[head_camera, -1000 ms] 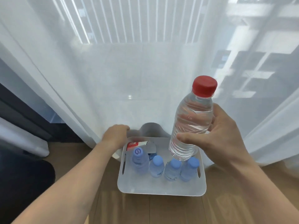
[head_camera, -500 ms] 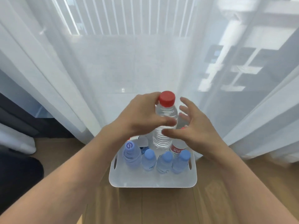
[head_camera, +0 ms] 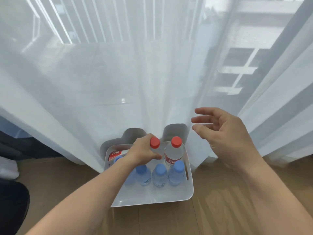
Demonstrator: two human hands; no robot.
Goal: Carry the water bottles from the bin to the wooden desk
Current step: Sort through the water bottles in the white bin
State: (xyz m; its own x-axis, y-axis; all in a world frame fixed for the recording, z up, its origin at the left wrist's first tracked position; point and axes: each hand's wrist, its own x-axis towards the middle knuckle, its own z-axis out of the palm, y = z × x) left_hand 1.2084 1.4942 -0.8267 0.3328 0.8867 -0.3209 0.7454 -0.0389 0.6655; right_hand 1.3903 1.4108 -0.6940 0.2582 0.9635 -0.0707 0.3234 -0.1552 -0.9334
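White bin (head_camera: 152, 199) on wood floor by a sheer curtain. Left hand (head_camera: 144, 152) grips a red-cap bottle (head_camera: 155, 142) inside the bin, fingers closed round its neck. Right hand (head_camera: 225, 133) hovers empty, fingers spread. Risk: lifting w/ a neck-only grip, bottle could slip & topple the blue-cap bottles (head_camera: 160, 175).

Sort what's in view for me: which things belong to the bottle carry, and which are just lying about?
Job:
- white bin
- red-capped bottle gripped by the left hand
- second red-capped bottle, standing
- three blue-capped bottles in a row
- right hand, open, empty

Lying about:
- sheer curtain
- wooden floor
- dark object at left
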